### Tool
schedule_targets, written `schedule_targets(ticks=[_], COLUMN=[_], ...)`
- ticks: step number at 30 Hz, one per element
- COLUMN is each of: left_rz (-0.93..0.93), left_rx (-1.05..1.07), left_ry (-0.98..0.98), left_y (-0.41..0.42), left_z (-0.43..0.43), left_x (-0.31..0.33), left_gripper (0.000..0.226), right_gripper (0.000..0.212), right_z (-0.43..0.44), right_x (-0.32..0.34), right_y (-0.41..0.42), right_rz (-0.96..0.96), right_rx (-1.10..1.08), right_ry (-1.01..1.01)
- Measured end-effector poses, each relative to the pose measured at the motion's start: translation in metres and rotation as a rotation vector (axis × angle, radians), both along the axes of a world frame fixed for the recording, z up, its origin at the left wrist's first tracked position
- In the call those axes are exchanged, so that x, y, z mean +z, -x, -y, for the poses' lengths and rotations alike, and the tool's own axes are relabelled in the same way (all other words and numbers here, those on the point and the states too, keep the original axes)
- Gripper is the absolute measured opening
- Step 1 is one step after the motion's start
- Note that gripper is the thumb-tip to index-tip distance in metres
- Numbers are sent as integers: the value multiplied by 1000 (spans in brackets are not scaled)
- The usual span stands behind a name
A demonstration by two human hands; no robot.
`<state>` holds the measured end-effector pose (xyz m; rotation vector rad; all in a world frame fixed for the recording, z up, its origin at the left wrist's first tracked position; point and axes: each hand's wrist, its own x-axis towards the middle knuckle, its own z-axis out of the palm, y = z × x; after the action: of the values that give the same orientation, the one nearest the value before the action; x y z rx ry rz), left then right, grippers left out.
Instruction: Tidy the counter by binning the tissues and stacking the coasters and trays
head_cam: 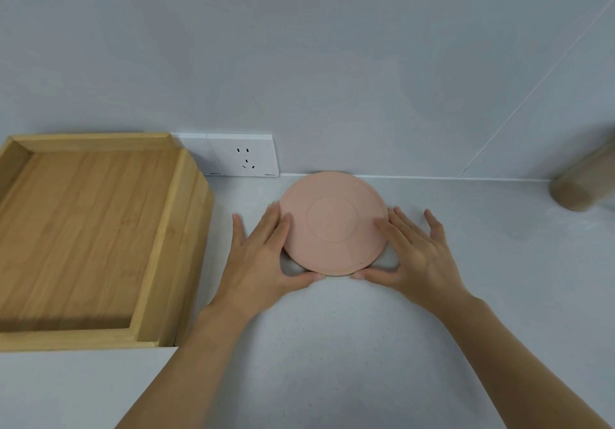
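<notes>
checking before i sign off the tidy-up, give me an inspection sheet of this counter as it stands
surface: pale grey counter, no spills seen
job's things: round pink coaster against the wall, another edge showing beneath it; wooden trays stacked at left; no tissues seen
clutter: blurred wooden cylinder at far right
grippers: left hand and right hand flat against the coaster's sides, thumbs at its near edge
cables: nothing seen
surroundings: grey wall with white socket

Two bare forearms reach forward and converge. The left hand (pixel 259 257) and right hand (pixel 417 254) lie palm-down on either side of a pink coaster (pixel 332 224), fingers straight and spread, thumbs turned inward with tips close together at its near edge.
</notes>
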<state>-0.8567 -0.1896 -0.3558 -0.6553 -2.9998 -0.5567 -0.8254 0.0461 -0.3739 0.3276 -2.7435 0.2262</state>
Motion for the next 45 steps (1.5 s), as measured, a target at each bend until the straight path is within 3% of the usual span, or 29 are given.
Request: schedule_targets(ticks=[10,24,33,45], left_rz=[72,128,116,116], left_rx=[57,51,40,77], left_ry=[-142,-267,-277,-216], left_y=[-4,0,-2,-2], left_z=[-1,-5,-4,-3], left_x=[-1,1,2,-2], left_gripper=[112,117,116,114], right_gripper=[85,102,94,82], right_z=[3,2,8,1], right_x=[1,2,16,3], right_y=[-6,-8,-10,-9], right_rz=[69,164,-8,97], right_rx=[-14,-76,-26,-45], right_ry=[39,346,386,348])
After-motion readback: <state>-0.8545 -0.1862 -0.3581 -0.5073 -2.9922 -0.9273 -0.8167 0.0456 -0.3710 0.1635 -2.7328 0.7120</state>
